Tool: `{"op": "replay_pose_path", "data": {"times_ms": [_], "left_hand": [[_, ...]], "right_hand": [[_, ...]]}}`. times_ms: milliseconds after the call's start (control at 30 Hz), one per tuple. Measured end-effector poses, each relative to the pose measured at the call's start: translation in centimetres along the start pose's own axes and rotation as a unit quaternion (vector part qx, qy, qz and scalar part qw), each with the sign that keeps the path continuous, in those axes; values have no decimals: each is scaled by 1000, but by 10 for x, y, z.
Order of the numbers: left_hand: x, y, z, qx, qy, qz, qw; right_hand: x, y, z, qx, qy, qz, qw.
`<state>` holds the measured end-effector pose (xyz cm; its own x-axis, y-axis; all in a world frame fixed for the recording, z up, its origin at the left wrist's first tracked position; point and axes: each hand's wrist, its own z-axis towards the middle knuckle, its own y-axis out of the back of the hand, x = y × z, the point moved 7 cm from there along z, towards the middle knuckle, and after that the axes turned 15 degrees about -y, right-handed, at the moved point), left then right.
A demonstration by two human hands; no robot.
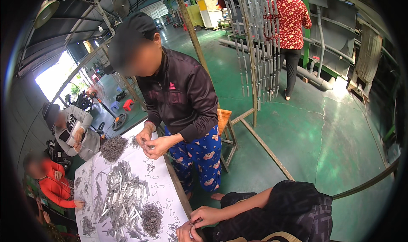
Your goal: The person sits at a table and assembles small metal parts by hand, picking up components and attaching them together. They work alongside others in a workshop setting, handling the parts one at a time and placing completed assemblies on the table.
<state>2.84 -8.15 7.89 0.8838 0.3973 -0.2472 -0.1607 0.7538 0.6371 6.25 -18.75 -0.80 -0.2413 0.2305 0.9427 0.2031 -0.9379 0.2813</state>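
Note:
At the lower edge, beside the table corner, my right hand (205, 216) and my left hand (188, 233) are brought together. The fingers of both are closed in a pinch. Something small and dark seems to sit between them, too small to make out. Closest to them on the white-covered table (172, 191) lie loose bent wire hooks (172, 218) and a tangled heap of dark wire hooks (151, 220). A large pile of flat silvery metal strips (123, 195) spreads over the table's middle.
Across the table edge stands a person in a dark jacket (178, 89), hands joined over another hook heap (114, 149). Two people (57, 182) (78, 127) work along the far left side. A frame (250, 72) hung with metal strips stands behind, near a person in red (289, 23).

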Motion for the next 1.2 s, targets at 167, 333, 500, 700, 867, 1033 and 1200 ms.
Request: {"op": "replay_pose_path", "data": {"times_ms": [167, 333, 500, 700, 867, 1033, 1200], "left_hand": [[2, -1, -3, -1, 14, -7, 1000], [0, 0, 0, 1, 14, -4, 1000], [-4, 1, 4, 3, 5, -7, 1000], [-6, 0, 7, 8, 2, 2, 1000], [-9, 0, 10, 1, -2, 0, 1000], [-10, 0, 14, 6, -3, -9, 1000], [-10, 0, 13, 8, 13, -15, 1000]], "right_hand": [[-1, -1, 0, 3, -9, -10, 1000], [-3, -2, 0, 7, -19, -13, 1000], [-7, -3, -1, 10, -21, -8, 1000], [-1, 2, -2, 9, -20, -2, 1000], [1, 5, -3, 9, -21, 8, 1000], [-4, 5, -4, 8, -14, 8, 1000], [-4, 5, -4, -29, 25, 37, 999]]}}
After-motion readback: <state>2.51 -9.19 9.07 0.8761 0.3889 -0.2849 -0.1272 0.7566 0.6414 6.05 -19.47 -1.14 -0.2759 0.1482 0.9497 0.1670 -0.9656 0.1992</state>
